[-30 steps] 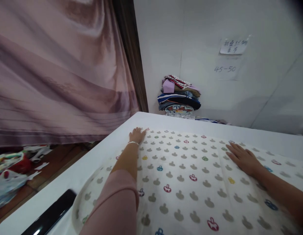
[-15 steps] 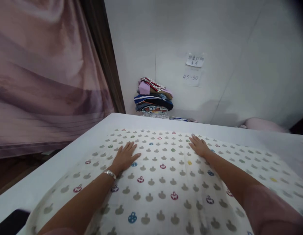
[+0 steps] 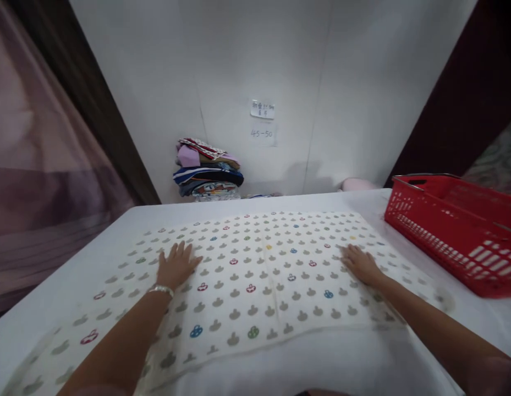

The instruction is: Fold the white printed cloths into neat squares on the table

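A white cloth (image 3: 255,275) printed with grey, red, blue, green and yellow mushroom shapes lies spread over the white table (image 3: 321,357). My left hand (image 3: 175,268) rests flat on its left part, fingers spread, with a silver bracelet at the wrist. On the right part of the cloth my right hand (image 3: 361,265) lies palm down, its fingers stretched out. Neither hand holds anything. The near edge of the cloth runs across the table between my forearms.
A red plastic basket (image 3: 453,225) stands at the table's right side. Behind the far edge is a stack of folded fabrics (image 3: 208,170) against the wall, with paper notes (image 3: 262,121) above. A pink curtain (image 3: 44,181) hangs at the left.
The view has turned right, bringing the red basket in. My right hand has moved right across the cloth, farther from my left. The cloth's near edge now shows.
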A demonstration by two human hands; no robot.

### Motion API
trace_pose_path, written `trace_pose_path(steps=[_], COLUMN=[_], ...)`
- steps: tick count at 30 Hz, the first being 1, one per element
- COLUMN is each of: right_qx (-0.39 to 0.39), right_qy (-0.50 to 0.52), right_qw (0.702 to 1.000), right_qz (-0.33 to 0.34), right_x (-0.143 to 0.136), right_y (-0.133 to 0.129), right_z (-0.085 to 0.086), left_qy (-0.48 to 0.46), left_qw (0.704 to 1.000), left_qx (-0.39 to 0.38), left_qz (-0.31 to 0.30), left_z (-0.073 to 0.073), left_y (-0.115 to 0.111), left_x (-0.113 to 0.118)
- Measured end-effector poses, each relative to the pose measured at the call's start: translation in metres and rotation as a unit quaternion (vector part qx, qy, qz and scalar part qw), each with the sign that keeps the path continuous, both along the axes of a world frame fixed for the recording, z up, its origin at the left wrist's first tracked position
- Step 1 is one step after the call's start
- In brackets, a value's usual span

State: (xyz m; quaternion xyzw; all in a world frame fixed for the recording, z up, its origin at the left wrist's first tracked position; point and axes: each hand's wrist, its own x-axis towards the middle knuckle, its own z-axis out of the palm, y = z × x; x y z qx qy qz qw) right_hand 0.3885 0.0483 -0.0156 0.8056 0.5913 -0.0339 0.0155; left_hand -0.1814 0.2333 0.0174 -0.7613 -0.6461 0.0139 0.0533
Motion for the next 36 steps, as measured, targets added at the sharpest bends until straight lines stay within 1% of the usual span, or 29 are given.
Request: trace_pose_path(steps=[2, 3, 5, 6, 8, 11, 14, 16, 19, 22, 25, 27, 29, 31, 33, 36], right_qx=[0.003, 0.007, 0.01, 0.008, 0.001, 0.011, 0.032, 0.046, 0.07, 0.079, 0.077, 0.065, 0.046, 0.026, 0.007, -0.01], right_qy=[-0.017, -0.021, -0.017, -0.013, -0.004, 0.008, 0.013, 0.012, 0.016, 0.019, 0.011, 0.004, -0.003, -0.01, -0.018, -0.032], right_qw=[0.998, 0.997, 0.994, 0.992, 0.991, 0.991, 0.991, 0.993, 0.994, 0.993, 0.993, 0.994, 0.995, 0.997, 0.999, 0.999], right_qz=[-0.053, -0.076, -0.11, -0.122, -0.132, -0.136, -0.131, -0.109, -0.081, -0.082, -0.089, -0.091, -0.084, -0.068, -0.049, -0.029], right_x=[0.035, 0.048, 0.066, 0.071, 0.079, 0.089, 0.096, 0.097, 0.096, 0.096, 0.102, 0.109, 0.115, 0.12, 0.123, 0.125], right_y=[-0.035, -0.05, -0.073, -0.082, -0.09, -0.085, -0.059, -0.032, 0.02, 0.08, 0.136, 0.165, 0.186, 0.2, 0.209, 0.214], right_z=[-0.001, -0.001, 0.001, 0.002, 0.005, 0.01, 0.017, 0.023, 0.033, 0.039, 0.039, 0.036, 0.032, 0.028, 0.026, 0.024], left_qy=[-0.01, -0.019, -0.04, -0.052, -0.073, -0.085, -0.076, -0.072, -0.084, -0.1, -0.115, -0.125, -0.132, -0.132, -0.126, -0.113], left_qw=[0.999, 0.997, 0.992, 0.99, 0.988, 0.99, 0.992, 0.991, 0.985, 0.976, 0.969, 0.967, 0.966, 0.968, 0.97, 0.971], left_qx=[0.008, -0.002, -0.029, -0.04, -0.052, -0.046, -0.048, -0.049, -0.027, -0.014, -0.016, -0.01, -0.005, -0.014, -0.024, -0.025], left_qz=[-0.044, -0.072, -0.117, -0.128, -0.125, -0.102, -0.092, -0.1, -0.145, -0.193, -0.218, -0.222, -0.22, -0.213, -0.207, -0.207], left_z=[-0.002, -0.004, -0.012, -0.015, -0.021, -0.022, -0.018, -0.014, -0.011, -0.013, -0.019, -0.023, -0.023, -0.02, -0.015, -0.008], left_y=[-0.024, -0.039, -0.067, -0.078, -0.093, -0.098, -0.093, -0.088, -0.079, -0.067, -0.052, -0.039, -0.022, -0.002, 0.022, 0.063], left_x=[0.019, 0.028, 0.038, 0.04, 0.036, 0.026, 0.026, 0.036, 0.064, 0.095, 0.12, 0.133, 0.146, 0.159, 0.174, 0.201])
